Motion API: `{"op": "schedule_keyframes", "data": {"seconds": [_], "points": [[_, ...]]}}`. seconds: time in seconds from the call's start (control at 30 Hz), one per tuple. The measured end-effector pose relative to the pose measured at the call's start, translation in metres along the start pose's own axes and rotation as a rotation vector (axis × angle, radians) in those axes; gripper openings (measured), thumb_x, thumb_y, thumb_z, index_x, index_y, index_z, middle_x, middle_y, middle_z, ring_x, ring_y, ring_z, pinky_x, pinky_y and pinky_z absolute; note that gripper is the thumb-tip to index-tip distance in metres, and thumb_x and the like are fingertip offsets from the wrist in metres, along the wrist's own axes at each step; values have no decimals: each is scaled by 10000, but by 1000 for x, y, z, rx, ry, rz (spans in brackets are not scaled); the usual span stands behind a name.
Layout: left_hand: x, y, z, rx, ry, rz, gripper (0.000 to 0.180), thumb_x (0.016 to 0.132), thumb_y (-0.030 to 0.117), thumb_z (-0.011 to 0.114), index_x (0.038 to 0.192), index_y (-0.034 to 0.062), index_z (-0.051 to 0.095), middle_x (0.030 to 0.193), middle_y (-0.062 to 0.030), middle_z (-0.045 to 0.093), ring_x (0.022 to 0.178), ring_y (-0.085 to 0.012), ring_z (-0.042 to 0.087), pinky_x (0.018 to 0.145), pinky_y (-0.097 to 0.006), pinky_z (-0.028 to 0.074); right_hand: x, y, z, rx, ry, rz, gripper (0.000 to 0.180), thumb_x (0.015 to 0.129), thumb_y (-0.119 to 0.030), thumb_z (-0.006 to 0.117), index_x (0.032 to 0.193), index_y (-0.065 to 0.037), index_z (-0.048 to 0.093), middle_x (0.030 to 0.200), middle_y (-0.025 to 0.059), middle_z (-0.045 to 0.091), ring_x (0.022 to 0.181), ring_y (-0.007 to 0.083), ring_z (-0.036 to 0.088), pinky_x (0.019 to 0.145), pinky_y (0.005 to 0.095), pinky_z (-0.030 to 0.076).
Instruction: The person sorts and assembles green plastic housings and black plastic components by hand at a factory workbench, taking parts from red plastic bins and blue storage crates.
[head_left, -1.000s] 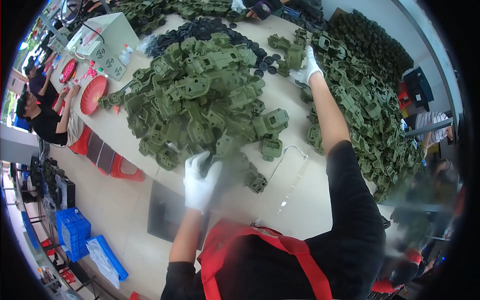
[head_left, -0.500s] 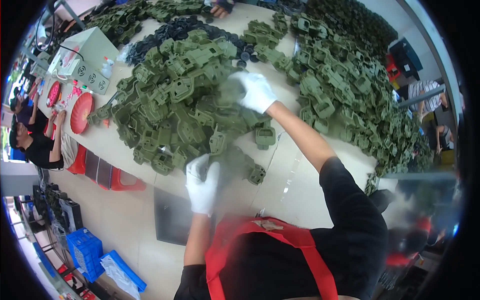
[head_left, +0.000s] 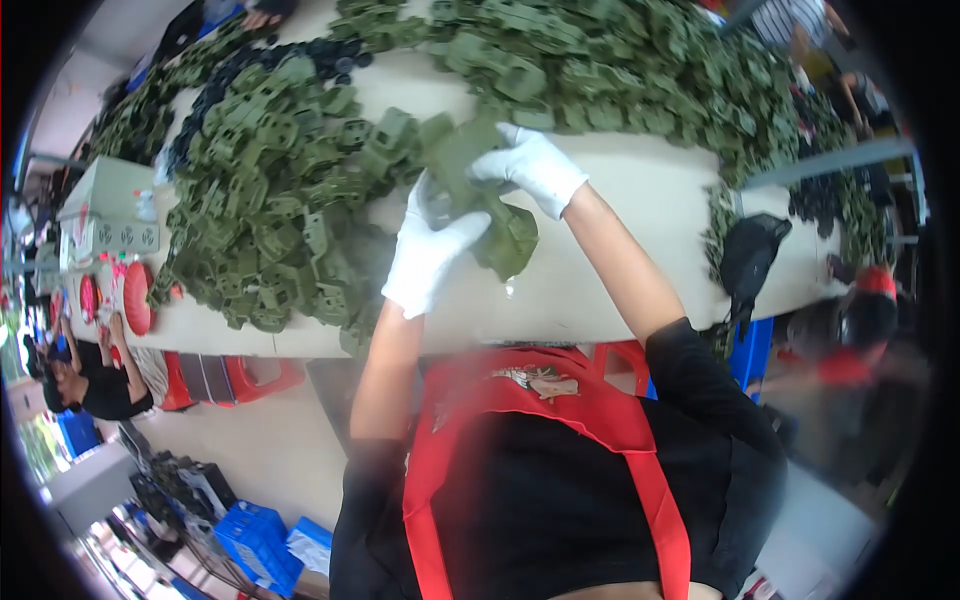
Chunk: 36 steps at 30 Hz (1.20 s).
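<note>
Both hands wear white gloves and meet over the table in front of me. Between them is an olive-green plastic toy vehicle body (head_left: 462, 152), slightly blurred. My right hand (head_left: 535, 172) grips its right side with the fingers bent round it. From the left, my left hand (head_left: 432, 250) closes on it, thumb pointing right. A second green part (head_left: 511, 243) shows just below the fingers; whether it is joined to the first I cannot tell. Close to the left hand lies a large heap of similar green vehicle bodies (head_left: 265, 180).
Another long heap of green parts (head_left: 640, 70) runs along the far right. Black wheels (head_left: 335, 58) lie behind the left heap. A grey metal box (head_left: 115, 205) and a red dish (head_left: 138, 298) stand at left. A black bag (head_left: 752, 255) sits at right; other people are nearby.
My view has turned to the right. My hands, apart before at the left heap, have come together on a green vehicle body over the table.
</note>
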<state>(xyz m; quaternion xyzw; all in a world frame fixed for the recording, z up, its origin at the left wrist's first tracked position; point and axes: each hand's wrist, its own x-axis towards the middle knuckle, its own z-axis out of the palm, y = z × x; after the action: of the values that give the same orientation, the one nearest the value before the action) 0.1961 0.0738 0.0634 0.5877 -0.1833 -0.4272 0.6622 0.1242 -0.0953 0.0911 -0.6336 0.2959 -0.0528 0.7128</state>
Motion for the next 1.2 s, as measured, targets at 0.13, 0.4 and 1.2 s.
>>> {"op": "schedule_keyframes", "data": {"seconds": [0.13,0.4,1.2], "points": [[4,-35,47,-124,-97,-281,752,816,115,715,1427,-2,292,1307,-140,496,1101,-187,547,906,-310,460,-56,33,-54,105,116,86,385,810,-239,680,1126,-29,620,1007,66,666,842,168,639,700,316,518],[-28,-124,154,-299,-102,-24,738,862,312,679,1443,143,258,1381,-97,415,1198,-295,478,984,-501,412,-129,114,-110,869,682,-145,325,855,-132,645,1151,-12,583,1054,94,637,888,243,649,754,351,562],[2,-187,159,-261,-600,-535,709,727,30,711,1357,12,385,1173,-179,570,1016,-292,607,861,-420,508,-203,250,-225,-202,176,161,417,798,-339,592,1094,-52,658,852,168,690,771,338,665,738,404,528]]}}
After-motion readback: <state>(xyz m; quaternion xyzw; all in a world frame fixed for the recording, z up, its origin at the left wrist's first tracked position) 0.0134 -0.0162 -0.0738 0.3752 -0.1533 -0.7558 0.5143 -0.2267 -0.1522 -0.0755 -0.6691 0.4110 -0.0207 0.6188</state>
